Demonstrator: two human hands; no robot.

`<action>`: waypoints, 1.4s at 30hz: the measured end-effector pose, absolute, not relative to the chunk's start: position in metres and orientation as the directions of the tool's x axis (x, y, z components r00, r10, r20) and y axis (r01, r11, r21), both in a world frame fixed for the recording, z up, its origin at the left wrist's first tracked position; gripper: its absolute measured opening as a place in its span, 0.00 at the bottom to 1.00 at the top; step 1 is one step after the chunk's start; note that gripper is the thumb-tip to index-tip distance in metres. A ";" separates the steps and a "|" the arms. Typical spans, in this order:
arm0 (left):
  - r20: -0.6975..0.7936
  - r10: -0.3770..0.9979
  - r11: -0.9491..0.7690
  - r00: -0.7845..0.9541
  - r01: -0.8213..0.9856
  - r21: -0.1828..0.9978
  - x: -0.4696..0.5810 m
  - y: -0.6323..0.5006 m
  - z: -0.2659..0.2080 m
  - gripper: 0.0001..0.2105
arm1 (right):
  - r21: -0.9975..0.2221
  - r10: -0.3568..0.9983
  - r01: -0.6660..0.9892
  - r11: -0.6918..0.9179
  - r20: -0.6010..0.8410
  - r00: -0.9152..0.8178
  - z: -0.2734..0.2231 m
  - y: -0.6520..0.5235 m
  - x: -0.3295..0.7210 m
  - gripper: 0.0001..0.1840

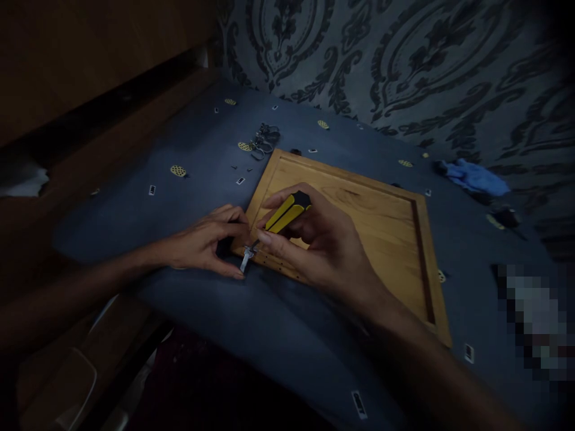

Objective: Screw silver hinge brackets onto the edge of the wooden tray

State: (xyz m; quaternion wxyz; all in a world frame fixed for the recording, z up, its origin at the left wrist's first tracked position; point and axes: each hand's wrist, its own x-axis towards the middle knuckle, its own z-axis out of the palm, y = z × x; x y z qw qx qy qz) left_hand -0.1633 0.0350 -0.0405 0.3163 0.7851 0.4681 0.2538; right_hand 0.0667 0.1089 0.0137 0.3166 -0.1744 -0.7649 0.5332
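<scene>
Covering panel (381, 257) partly: right hand (330, 245)

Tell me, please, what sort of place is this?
Probably a room in a home, judging by the ornate patterned wall, the blue covering printed with pineapples, and the brown cabinet-like furniture.

One left hand (200, 242), one right hand (330, 248), one screwdriver (287, 214), one metal fitting (245, 260), one panel (363, 209), one blue cloth (481, 177), one blurred item (536, 317) and one table (197, 140) are counted, with two small loose pieces (234, 167) near one dark heap (264, 143) whose parts cannot be counted.
</scene>
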 end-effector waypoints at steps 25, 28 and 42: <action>0.146 0.887 -0.403 0.437 0.581 0.707 -0.165 0.036 -0.046 0.25 | -0.828 0.653 -0.014 0.560 0.453 -0.607 0.010 0.106 0.065 0.14; 0.156 0.884 -0.412 0.440 0.577 0.706 -0.165 0.036 -0.047 0.24 | -0.814 0.649 0.005 0.580 0.459 -0.607 0.007 0.105 0.064 0.14; 0.123 0.893 -0.379 0.433 0.575 0.725 -0.164 0.036 -0.041 0.23 | -0.826 0.667 -0.023 0.563 0.470 -0.578 -0.005 0.103 0.064 0.12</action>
